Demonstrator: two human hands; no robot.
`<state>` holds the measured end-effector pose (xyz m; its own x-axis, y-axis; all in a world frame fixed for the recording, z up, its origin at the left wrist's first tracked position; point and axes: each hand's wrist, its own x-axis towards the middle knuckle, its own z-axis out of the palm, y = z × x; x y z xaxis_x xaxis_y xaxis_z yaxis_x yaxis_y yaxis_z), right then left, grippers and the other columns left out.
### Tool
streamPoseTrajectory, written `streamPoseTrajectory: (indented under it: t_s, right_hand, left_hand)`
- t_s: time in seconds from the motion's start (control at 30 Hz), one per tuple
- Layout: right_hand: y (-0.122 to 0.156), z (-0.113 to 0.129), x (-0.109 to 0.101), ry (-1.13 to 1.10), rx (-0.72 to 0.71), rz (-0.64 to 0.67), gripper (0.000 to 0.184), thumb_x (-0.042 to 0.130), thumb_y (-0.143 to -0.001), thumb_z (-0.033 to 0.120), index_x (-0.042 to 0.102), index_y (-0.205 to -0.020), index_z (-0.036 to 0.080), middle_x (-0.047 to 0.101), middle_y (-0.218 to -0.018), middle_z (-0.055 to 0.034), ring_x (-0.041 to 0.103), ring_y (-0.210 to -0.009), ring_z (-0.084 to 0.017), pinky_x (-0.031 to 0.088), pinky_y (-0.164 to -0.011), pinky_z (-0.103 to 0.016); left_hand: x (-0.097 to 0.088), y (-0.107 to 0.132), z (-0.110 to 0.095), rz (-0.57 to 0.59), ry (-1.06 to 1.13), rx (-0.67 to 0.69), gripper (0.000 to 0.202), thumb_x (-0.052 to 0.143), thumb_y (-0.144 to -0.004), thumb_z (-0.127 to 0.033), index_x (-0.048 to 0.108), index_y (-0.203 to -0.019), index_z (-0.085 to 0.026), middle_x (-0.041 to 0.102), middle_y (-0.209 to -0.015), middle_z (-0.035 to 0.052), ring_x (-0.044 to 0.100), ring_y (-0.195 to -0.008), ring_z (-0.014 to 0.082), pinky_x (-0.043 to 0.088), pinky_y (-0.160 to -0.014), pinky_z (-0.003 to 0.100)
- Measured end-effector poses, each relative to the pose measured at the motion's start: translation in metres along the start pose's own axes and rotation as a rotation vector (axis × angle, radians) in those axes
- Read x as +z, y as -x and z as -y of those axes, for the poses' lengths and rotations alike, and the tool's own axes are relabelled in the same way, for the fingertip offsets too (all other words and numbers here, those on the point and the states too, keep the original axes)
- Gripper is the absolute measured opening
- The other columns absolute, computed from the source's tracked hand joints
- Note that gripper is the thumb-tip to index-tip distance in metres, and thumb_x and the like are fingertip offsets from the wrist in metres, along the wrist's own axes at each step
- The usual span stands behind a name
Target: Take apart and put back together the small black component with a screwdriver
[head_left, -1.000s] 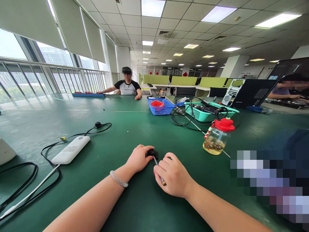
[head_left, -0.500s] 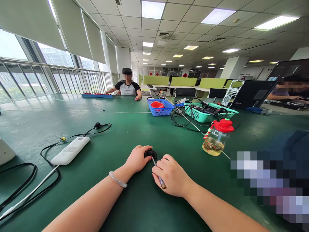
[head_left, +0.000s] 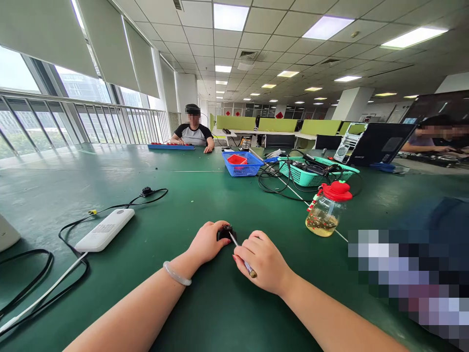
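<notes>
On the green tabletop [head_left: 190, 303], my left hand [head_left: 208, 243] grips a small black block-like part [head_left: 227, 232] between thumb and fingers. Its exact kind is too small to make out. A pale bangle circles my left wrist. My right hand [head_left: 262, 259] is closed around a slim screwdriver [head_left: 250, 269], whose metal shaft slants up and left. The tip meets the top of the black part, though whether it sits in a screw cannot be seen.
A white power bank [head_left: 106, 230] with cables lies left. To the right stands a red-lidded jar [head_left: 324, 215] of liquid. Farther back are a blue basket [head_left: 242, 170], a green basket [head_left: 306, 180] with cables, and a seated person [head_left: 192, 132] beside a blue tray [head_left: 170, 146].
My right hand has shifted slightly up and right, and the screwdriver leans more to the side. Across the table, the blue tray has slid right and the person's arm has drawn in.
</notes>
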<state>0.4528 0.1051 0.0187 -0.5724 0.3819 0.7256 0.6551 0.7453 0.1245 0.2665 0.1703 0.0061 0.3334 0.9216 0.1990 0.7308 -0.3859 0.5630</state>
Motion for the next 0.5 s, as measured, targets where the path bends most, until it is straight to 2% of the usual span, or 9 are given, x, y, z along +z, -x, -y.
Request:
streamPoseTrajectory:
  t_s: [0.27,0.5]
  right_hand:
    - [0.002,-0.007,0.003,-0.064,0.123,0.001,0.017,0.049,-0.091,0.017,0.06,-0.079,0.019,0.057,-0.067,0.0,0.047,-0.062,-0.014,0.039,-0.074,-0.031]
    - [0.004,-0.012,0.001,-0.282,0.427,0.043,0.014,0.052,-0.09,0.023,0.062,-0.08,0.021,0.063,-0.075,-0.002,0.053,-0.069,-0.016,0.041,-0.071,-0.029]
  left_hand:
    - [-0.003,0.002,-0.006,0.029,-0.064,0.014,0.041,0.062,-0.078,-0.028,0.062,-0.119,-0.026,0.069,-0.105,0.0058,0.058,-0.108,0.024,0.047,-0.096,0.037]
    - [-0.002,0.003,-0.003,0.041,-0.088,0.055,0.04,0.061,-0.081,-0.03,0.061,-0.12,-0.025,0.07,-0.111,0.0063,0.057,-0.11,0.0249,0.046,-0.098,0.039]
